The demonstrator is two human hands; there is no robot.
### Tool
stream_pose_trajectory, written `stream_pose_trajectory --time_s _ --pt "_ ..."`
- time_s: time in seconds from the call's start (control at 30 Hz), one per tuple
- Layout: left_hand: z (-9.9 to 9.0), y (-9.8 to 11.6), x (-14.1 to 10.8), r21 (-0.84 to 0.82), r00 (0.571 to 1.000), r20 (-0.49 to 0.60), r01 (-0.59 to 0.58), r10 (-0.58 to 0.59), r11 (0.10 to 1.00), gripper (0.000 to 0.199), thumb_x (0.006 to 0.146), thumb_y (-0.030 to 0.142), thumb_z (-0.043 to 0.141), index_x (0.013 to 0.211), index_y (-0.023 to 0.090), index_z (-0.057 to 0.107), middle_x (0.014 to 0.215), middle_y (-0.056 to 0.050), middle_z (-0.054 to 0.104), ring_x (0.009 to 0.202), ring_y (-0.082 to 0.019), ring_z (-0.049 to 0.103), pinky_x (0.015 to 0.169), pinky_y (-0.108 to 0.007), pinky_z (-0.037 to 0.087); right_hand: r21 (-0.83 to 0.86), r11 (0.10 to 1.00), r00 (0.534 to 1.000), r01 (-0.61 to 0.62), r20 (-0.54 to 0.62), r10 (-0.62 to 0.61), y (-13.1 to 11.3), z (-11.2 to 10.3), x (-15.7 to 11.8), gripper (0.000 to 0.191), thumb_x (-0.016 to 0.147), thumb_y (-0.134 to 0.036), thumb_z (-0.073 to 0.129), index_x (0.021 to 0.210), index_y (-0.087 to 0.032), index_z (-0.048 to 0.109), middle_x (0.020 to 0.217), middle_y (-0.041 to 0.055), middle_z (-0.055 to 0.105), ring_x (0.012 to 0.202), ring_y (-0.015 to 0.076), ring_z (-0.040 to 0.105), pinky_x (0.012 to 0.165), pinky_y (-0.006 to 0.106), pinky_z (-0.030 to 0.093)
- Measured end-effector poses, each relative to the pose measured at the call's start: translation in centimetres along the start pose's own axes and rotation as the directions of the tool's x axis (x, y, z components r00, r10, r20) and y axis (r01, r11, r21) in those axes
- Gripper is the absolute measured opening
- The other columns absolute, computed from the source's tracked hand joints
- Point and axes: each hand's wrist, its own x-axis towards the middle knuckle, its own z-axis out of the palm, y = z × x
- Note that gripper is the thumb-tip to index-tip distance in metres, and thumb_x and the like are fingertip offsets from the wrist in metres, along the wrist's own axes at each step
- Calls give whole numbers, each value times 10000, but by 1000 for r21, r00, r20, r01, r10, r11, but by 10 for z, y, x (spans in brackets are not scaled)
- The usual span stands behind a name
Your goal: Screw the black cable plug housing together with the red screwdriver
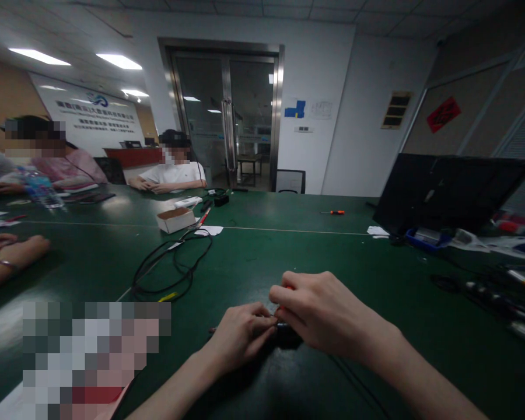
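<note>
A small black object (287, 335) lies on the green table, partly covered by both of my hands. My left hand (245, 335) is closed at its left side, its thumb and fingertips pressed together against it. Just above it, my right hand (317, 306) is closed around a red-orange handle (284, 296), of which only a little shows between the fingers. The lower end of that handle is hidden behind my fingers. A black cable runs from near the black object toward the bottom right.
Left of centre are a looped black cable (145, 274) and an open white box (175, 220). An orange screwdriver (337, 212) lies farther back. A black monitor (446, 192) and tools stand at the right. Another person's hands (21, 256) rest at the left; two people sit behind.
</note>
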Motion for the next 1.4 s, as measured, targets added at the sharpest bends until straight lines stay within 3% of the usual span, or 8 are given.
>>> stream_pose_trajectory --time_s 0.17,0.33,0.43,0.73,0.87,1.0,1.17,1.4 --pt "2 0 0 4 999 -29 -28 28 1000 298 986 332 481 883 248 747 840 -23 675 707 -170 627 609 -239 412 -17 999 999 43 9 -43 -1 1 0 211 989 -347 535 837 -204 570 780 -4 595 626 124 502 522 280 218" --pt "0 2 1 -1 1000 -25 -12 12 1000 289 968 293 490 849 229 746 830 -31 676 722 -175 633 612 -241 412 73 997 998 39 38 -42 -5 -5 -3 49 875 -183 568 892 -191 523 894 15 608 706 137 522 551 280 282" --pt "-2 2 1 -16 1000 -2 -5 5 1000 302 977 284 478 851 223 746 860 -36 686 731 -173 641 612 -237 419 70 997 998 27 50 -31 -5 -7 -3 134 813 -114 544 920 -185 502 884 17 598 667 139 505 530 278 286" --pt "0 0 1 -17 1000 9 14 -14 1000 308 975 286 491 803 207 735 932 -45 694 764 -179 656 627 -238 439 -37 999 1000 -13 6 13 0 0 -1 26 936 -205 546 953 -209 525 820 3 611 601 131 488 504 273 212" --pt "4 -4 -1 2 1000 -12 -10 10 1000 240 967 270 508 950 219 742 958 -40 696 796 -189 667 667 -251 453 -64 998 1000 -12 -5 12 2 3 1 126 940 -289 596 865 -205 542 775 -2 604 601 139 504 514 281 208" --pt "2 -2 -1 -14 1000 10 -7 7 1000 259 975 276 493 935 236 746 978 -36 698 816 -193 668 687 -256 461 31 1000 1000 -4 -21 5 -1 1 -1 103 868 -215 621 910 -183 534 945 31 613 716 157 552 528 276 271" --pt "-3 2 1 -19 1000 16 7 -7 1000 304 990 287 471 879 221 746 955 -44 703 809 -194 664 664 -248 456 50 999 1000 13 27 -14 -4 -1 -2 136 835 -111 561 948 -172 515 923 24 608 672 147 541 500 275 271" --pt "0 0 0 -14 1000 12 23 -22 1000 275 968 271 509 850 211 750 944 -44 697 771 -180 661 643 -237 452 -27 1000 1000 -13 0 13 1 1 1 56 932 -229 590 946 -201 544 852 7 617 627 143 541 501 274 232"
